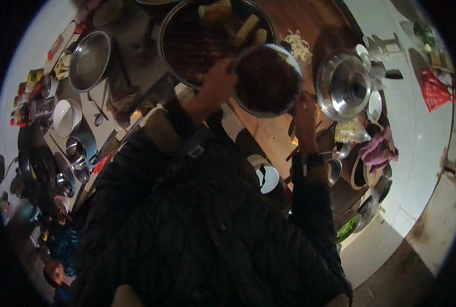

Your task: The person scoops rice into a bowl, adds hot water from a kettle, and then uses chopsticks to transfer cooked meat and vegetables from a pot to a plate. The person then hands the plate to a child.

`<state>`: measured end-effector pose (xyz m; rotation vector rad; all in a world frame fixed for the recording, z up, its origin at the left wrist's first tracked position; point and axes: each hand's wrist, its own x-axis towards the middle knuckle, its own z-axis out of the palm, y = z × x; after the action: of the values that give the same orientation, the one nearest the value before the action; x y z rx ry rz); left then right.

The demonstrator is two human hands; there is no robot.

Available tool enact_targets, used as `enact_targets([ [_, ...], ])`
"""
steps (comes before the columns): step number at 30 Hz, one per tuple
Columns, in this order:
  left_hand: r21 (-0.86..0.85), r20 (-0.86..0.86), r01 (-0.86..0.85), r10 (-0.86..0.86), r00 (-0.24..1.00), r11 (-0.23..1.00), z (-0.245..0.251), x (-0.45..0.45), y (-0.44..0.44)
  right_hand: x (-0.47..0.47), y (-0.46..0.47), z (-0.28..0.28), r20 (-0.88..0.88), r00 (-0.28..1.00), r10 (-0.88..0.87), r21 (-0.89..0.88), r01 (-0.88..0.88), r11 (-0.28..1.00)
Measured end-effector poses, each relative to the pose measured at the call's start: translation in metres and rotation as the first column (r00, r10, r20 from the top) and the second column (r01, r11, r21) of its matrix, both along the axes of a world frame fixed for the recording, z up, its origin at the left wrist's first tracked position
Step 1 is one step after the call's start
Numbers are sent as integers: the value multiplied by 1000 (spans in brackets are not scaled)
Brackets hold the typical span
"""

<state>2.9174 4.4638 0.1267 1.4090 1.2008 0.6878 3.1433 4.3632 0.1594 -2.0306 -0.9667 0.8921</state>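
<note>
My left hand (pixel 216 80) grips the left side of a round bowl (pixel 268 82) with a pale rim. On its lower right side my right hand (pixel 305 117) holds the same bowl. The bowl's inside looks dark, and its contents are too dim to make out. Just beyond it lies a large round wok (pixel 189 46), partly covered by the bowl and my left hand. Pale, long pieces of food (pixel 247 28) rest at the wok's far right side.
Right of the bowl are a shiny metal basin (pixel 341 92), pale shreds (pixel 299 45) on the wooden surface (pixel 266 132), a bag of pale food (pixel 349 130) and a purple cloth (pixel 379 149). Leftward stand a metal pan (pixel 89 61), a white bowl (pixel 63 117) and a blue saucepan (pixel 84 147). A person (pixel 55 272) appears lower left.
</note>
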Motion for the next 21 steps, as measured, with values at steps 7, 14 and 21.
enact_targets([
  [7, -350, 177, 162, -105, 979, 923, -42, 44, -70, 19, -104, -52, -51, 973, -223, -209, 208, 955],
  [14, -266, -26, 161, -175, 984, 950, -103, 93, -83, 47, -128, -141, -472, 745, -472, -192, 435, 880],
  [21, -426, 158, 147, -87, 984, 893, -132, 131, -75, 87, -143, -172, -450, 724, -522, -104, 538, 836],
])
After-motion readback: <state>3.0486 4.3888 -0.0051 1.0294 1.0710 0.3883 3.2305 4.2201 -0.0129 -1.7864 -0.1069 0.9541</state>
